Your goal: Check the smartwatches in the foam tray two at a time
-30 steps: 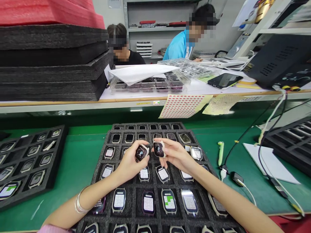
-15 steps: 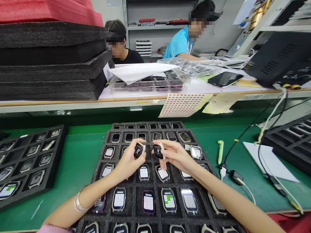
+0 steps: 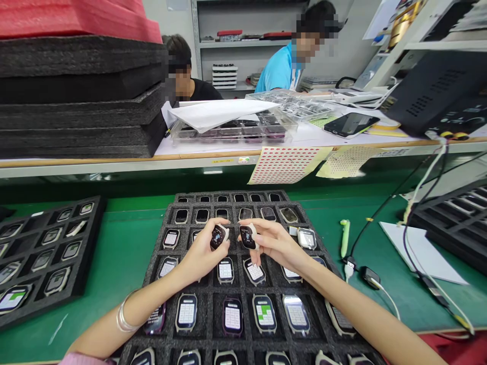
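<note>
A black foam tray [image 3: 160,253] lies on the green bench in front of me, its pockets filled with several strapless smartwatch bodies with lit screens. My left hand [image 3: 203,253] pinches one watch body [image 3: 218,236] with a dark screen above the tray's middle. My right hand [image 3: 276,243] grips a second watch body [image 3: 247,236] right beside it. Both screens face me, a few centimetres apart.
A second foam tray of watches [image 3: 45,253] sits at the left. Stacked black and red foam sheets [image 3: 76,96] fill the raised shelf, beside clear plastic trays [image 3: 236,132]. Cables [image 3: 418,223], a white pen-like tool [image 3: 345,238] and paper [image 3: 418,253] lie at right. Two people work opposite.
My hands have drawn slightly up and away over the tray, and the left watch has turned a little in my fingers. Otherwise nothing has moved.
</note>
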`<action>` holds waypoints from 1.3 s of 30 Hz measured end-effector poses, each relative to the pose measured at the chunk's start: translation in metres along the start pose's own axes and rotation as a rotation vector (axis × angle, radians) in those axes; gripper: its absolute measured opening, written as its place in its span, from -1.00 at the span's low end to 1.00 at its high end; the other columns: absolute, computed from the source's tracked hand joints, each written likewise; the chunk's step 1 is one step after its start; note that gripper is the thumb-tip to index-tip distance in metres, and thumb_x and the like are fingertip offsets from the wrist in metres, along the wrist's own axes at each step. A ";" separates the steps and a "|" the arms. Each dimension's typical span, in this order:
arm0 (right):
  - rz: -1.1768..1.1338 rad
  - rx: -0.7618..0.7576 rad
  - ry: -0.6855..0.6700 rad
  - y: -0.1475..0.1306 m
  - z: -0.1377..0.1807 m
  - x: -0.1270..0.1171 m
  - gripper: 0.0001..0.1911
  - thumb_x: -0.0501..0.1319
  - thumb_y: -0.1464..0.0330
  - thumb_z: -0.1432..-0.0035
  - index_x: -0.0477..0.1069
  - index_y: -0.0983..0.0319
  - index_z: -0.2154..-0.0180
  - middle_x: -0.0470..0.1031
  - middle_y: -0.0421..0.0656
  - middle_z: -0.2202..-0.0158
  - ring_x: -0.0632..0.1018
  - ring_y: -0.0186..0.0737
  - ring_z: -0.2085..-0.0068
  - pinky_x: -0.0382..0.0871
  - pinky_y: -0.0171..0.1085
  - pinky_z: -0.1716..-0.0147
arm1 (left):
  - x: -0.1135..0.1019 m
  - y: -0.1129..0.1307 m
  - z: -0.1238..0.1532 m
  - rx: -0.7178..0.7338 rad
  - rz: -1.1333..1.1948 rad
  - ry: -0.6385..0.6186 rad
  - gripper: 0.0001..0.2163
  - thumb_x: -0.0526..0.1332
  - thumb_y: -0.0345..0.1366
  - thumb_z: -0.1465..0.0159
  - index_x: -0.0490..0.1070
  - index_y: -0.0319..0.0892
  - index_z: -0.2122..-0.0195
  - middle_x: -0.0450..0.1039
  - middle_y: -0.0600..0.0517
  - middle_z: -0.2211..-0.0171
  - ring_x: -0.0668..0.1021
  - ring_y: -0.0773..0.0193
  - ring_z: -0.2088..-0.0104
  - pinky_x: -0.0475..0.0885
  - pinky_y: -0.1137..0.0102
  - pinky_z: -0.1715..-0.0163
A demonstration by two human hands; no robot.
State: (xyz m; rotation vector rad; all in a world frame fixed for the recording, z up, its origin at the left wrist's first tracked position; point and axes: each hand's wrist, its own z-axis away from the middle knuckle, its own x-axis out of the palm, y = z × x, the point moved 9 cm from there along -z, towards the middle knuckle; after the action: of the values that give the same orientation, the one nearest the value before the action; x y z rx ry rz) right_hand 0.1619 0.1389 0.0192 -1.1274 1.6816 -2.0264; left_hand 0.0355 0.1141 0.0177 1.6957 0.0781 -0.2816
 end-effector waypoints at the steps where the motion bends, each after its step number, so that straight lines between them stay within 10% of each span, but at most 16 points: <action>1: 0.003 -0.001 0.000 0.000 0.000 0.000 -0.61 0.32 0.35 -0.13 0.39 0.25 0.00 0.49 -0.15 0.36 0.55 -0.28 0.55 0.51 -0.29 0.56 | 0.001 0.000 0.000 0.004 -0.002 -0.006 -0.68 0.12 -0.44 -0.18 0.24 -0.12 0.03 0.37 0.01 0.17 0.43 0.18 0.17 0.31 0.35 0.13; 29: 0.011 0.024 -0.002 0.002 0.001 -0.002 -0.62 0.29 0.36 -0.15 0.38 0.24 -0.01 0.47 -0.15 0.36 0.57 -0.25 0.53 0.52 -0.28 0.53 | -0.009 0.004 0.000 0.051 -0.021 0.045 -0.68 0.14 -0.42 -0.20 0.27 -0.12 0.00 0.38 0.04 0.24 0.45 0.23 0.25 0.32 0.39 0.22; 39: 0.005 0.087 -0.026 0.012 -0.002 -0.007 -0.53 0.20 0.36 -0.21 0.19 0.26 -0.12 0.46 0.07 0.11 0.59 -0.19 0.43 0.46 -0.35 0.62 | 0.000 -0.019 -0.006 -0.232 0.536 -0.006 -0.63 0.19 -0.44 -0.08 0.26 -0.20 0.04 0.43 -0.03 0.25 0.51 0.21 0.31 0.47 0.36 0.39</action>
State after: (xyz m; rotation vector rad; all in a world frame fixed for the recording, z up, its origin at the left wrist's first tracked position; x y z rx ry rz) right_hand 0.1619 0.1411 0.0060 -1.1140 1.5669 -2.0515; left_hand 0.0320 0.1226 0.0003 1.4238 -0.3334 0.1210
